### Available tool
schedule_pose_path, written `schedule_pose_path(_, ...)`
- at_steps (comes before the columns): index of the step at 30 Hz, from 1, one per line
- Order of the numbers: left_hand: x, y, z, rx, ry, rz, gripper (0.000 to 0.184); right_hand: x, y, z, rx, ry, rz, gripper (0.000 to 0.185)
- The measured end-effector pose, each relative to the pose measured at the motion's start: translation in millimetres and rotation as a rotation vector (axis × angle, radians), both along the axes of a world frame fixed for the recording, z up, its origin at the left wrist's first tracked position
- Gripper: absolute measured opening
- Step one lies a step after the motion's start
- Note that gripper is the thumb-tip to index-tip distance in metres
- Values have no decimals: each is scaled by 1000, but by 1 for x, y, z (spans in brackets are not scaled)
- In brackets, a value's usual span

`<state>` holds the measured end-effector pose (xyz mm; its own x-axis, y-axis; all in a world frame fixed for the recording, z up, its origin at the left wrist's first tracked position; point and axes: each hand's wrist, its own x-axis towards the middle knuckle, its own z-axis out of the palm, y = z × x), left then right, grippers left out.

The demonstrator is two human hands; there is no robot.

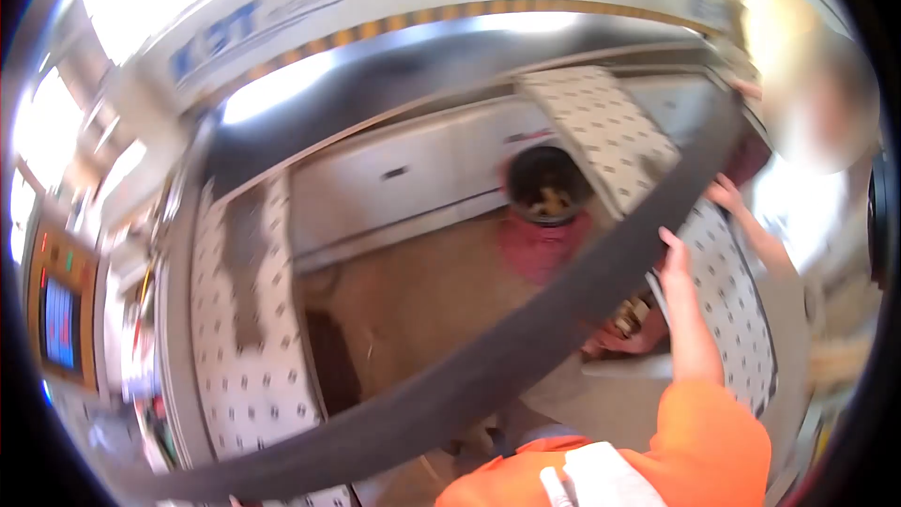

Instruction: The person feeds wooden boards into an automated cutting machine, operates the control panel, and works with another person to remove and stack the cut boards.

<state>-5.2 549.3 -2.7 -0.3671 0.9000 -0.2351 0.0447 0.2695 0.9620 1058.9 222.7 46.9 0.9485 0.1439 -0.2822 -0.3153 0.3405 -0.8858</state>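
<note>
The dark strip (pixel 507 349) slants past the black bucket (pixel 535 167) on its near side. Right of that bucket, the right hand (pixel 674 261) grasps the strip's edge, near a co-worker's hand (pixel 725 193). The left hand (pixel 235 502) barely shows; I can't tell its grip.

A long dark-grey strip (pixel 526 347) slants from lower left to upper right.

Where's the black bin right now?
In the head view, the bin is right of centre, just left of the right-hand dotted board, beyond the dark strip.
</note>
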Motion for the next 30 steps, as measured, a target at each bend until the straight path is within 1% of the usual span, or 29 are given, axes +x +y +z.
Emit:
schedule_pose_path(1,30,-2,22,143,-457,10,40,-11,2,8,21,10,72,43)
schedule_pose_path(2,64,-12,45,69,-550,104,39,0,-13,-3,-12,63,191,44)
schedule_pose_path(3,57,-15,43,55,-498,141,35,1,-19,-5,73,81,266,49)
schedule_pose_path(4,74,-21,58,46,-488,205,35,-4,-22,-1,142,106,395,52)
schedule_pose_path(5,81,-25,61,30,-449,266,36,1,-29,-5,74,118,358,53)
schedule_pose_path(6,78,-28,62,-13,-374,340,34,7,-41,-13,46,112,410,54)
schedule_pose_path(7,58,-28,48,-80,-233,400,31,18,-51,-24,7,105,435,54)
schedule_pose_path(8,70,-33,72,-131,-91,358,29,22,-59,-35,-21,154,406,53)
schedule_pose_path(10,69,-37,81,-158,-23,422,28,11,-64,-50,-48,121,388,52)
schedule_pose_path(12,55,-47,89,-160,105,344,27,-25,-57,-53,-133,147,360,54)
schedule_pose_path(14,49,-59,97,-94,148,424,33,-105,-24,-19,-202,166,269,51)
schedule_pose_path(16,39,-73,93,-38,146,494,25,-53,-48,-100,-154,118,604,42)
schedule_pose_path(17,36,-84,93,-9,146,492,26,-133,-15,-79,18,50,520,43)
schedule_pose_path(18,29,-95,89,27,126,499,33,-242,22,-28,-42,-89,487,45)
schedule_pose_path(19,22,-107,83,63,109,498,42,-288,49,-24,96,136,527,47)
schedule_pose_path(20,18,-118,81,94,95,486,51,-355,86,-4,98,198,576,45)
schedule_pose_path(21,31,-127,96,127,85,554,44,-417,117,8,116,421,748,41)
schedule_pose_path(22,29,-135,94,212,103,582,42,-497,154,20,-36,338,603,29)
schedule_pose_path(23,35,-132,90,302,103,572,40,-572,174,47,-124,318,998,20)
schedule_pose_path(24,61,-134,113,353,80,544,38,-625,207,49,-57,354,1384,15)
schedule_pose_path(25,87,-139,136,421,35,493,38,-666,229,50,-167,96,1489,16)
schedule_pose_path(26,108,-146,151,486,-32,462,37,-699,227,69,200,58,1434,16)
schedule_pose_path(27,122,-159,162,603,0,339,36,-723,212,61,406,78,1594,25)
schedule_pose_path(28,134,-177,172,669,55,291,36,-732,168,79,308,160,1801,29)
schedule_pose_path(30,158,-204,183,812,161,208,34,-715,98,51,225,-142,2291,34)
